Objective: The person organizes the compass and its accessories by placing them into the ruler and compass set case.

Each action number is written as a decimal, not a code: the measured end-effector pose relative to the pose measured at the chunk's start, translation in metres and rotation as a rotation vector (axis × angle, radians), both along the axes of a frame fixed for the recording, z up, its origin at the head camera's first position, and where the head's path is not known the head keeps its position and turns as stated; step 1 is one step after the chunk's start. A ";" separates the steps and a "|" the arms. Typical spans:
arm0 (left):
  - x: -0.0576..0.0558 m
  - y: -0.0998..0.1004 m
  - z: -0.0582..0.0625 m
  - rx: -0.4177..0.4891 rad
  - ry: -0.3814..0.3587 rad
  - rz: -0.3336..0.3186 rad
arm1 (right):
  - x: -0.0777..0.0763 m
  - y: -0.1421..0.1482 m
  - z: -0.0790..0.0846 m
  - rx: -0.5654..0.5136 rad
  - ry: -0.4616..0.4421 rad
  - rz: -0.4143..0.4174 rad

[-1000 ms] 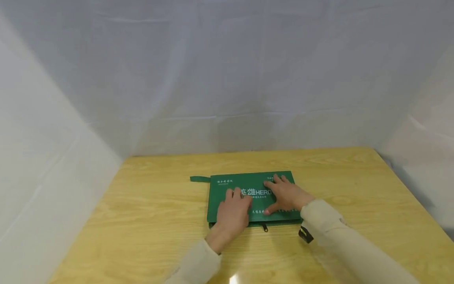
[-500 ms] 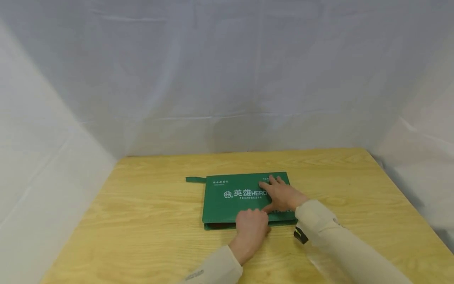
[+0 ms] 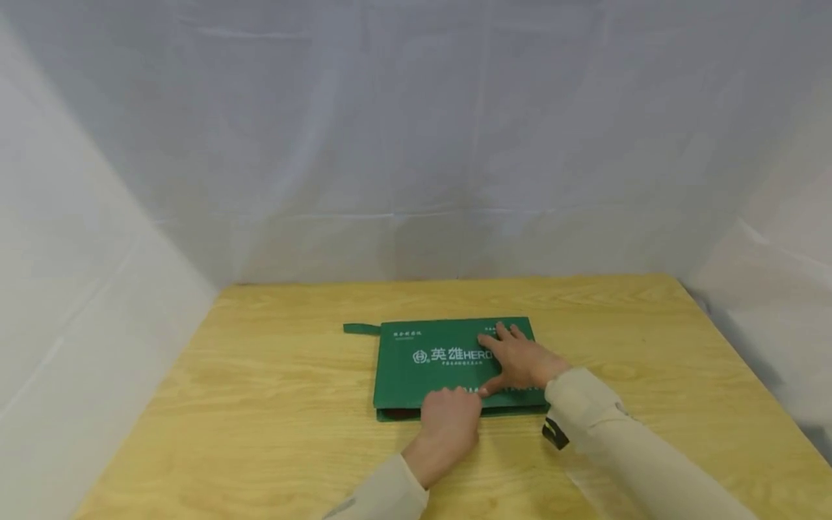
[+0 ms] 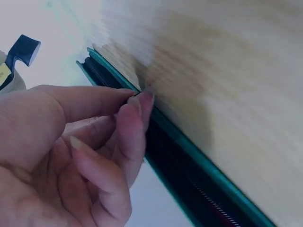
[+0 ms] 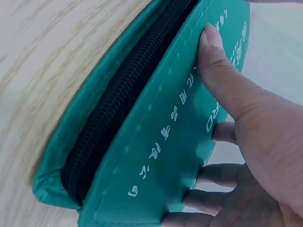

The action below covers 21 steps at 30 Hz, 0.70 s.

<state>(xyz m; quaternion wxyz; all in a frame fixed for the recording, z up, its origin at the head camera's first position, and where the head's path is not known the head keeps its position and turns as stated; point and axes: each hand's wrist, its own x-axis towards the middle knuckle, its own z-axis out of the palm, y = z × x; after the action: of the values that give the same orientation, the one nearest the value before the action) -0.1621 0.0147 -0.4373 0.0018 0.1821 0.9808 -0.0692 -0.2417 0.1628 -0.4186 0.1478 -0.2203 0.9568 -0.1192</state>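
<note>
A flat green zippered document bag [image 3: 409, 379] with white lettering lies on the wooden table. The left hand [image 3: 450, 422] is at its front edge, thumb and finger pinching at the zipper; the fingertips hide the zipper pull. On the left of that hand the front edge gapes, dark inside, with zipper teeth [image 4: 208, 198] showing in the left wrist view. The right hand [image 3: 520, 360] rests spread on the right part of the cover, thumb toward the front edge. Beside it in the right wrist view, the zipper [image 5: 118, 90] runs joined to the corner.
A green strap [image 3: 360, 328] sticks out from the bag's back left corner. The wooden table [image 3: 260, 404] extends around the bag. White cloth [image 3: 416, 144] hangs behind and at both sides. A black strap [image 3: 555, 433] is at the right wrist.
The left hand went from the top of the cover to the zipper pull at the front edge, then moved slightly left along it. The right hand stayed on the cover.
</note>
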 end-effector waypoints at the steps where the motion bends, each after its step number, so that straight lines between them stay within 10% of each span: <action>1: 0.001 -0.003 0.000 0.004 -0.012 0.000 | 0.000 0.000 -0.001 -0.003 -0.004 -0.003; 21: 0.014 -0.103 0.011 0.056 0.031 0.160 | 0.005 0.003 0.002 0.014 0.009 0.010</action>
<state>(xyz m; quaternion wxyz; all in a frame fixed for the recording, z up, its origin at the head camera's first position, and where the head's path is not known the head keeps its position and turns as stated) -0.1478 -0.0885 -0.4265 -0.0128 0.1018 0.9937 -0.0442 -0.2365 0.1655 -0.4171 0.1456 -0.2246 0.9571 -0.1106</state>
